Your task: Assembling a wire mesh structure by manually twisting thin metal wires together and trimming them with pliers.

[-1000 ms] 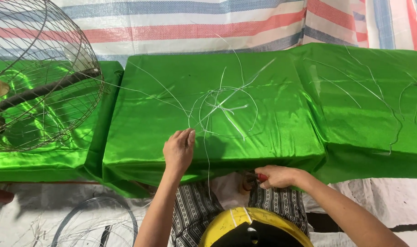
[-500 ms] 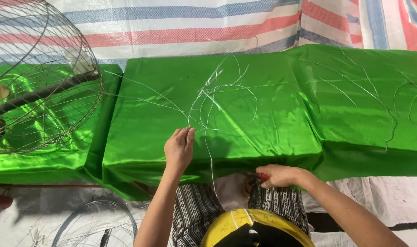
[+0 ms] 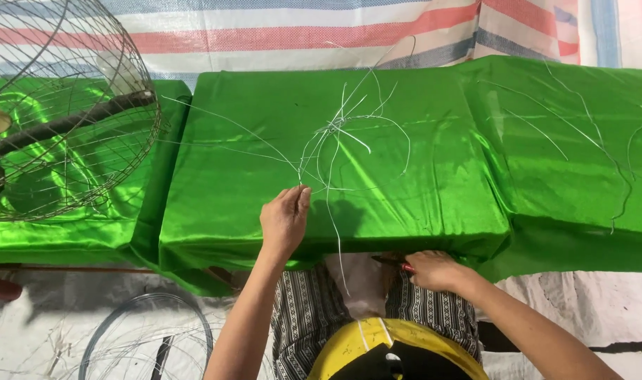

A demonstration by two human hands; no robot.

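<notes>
My left hand [image 3: 285,218] pinches a tangle of thin silver wires [image 3: 349,134] that loop and stick up over the shiny green cloth [image 3: 433,190] covering the table. One strand hangs down past the front edge toward my lap. At the table's front edge, my right hand [image 3: 433,269] is closed around a small red-handled tool [image 3: 404,266], most of which is hidden by the fingers. A yellow and black round object [image 3: 395,352] sits on my lap at the bottom.
A large round wire cage frame [image 3: 60,105] stands on the left green-covered table. Loose wire strands [image 3: 588,134] lie across the right table. Coils of wire [image 3: 145,338] rest on the pale floor sheet at lower left. A striped tarp [image 3: 300,35] hangs behind.
The wire tangle has lifted and shifted slightly over the cloth as my left hand holds it. My right hand stays at the table's front edge.
</notes>
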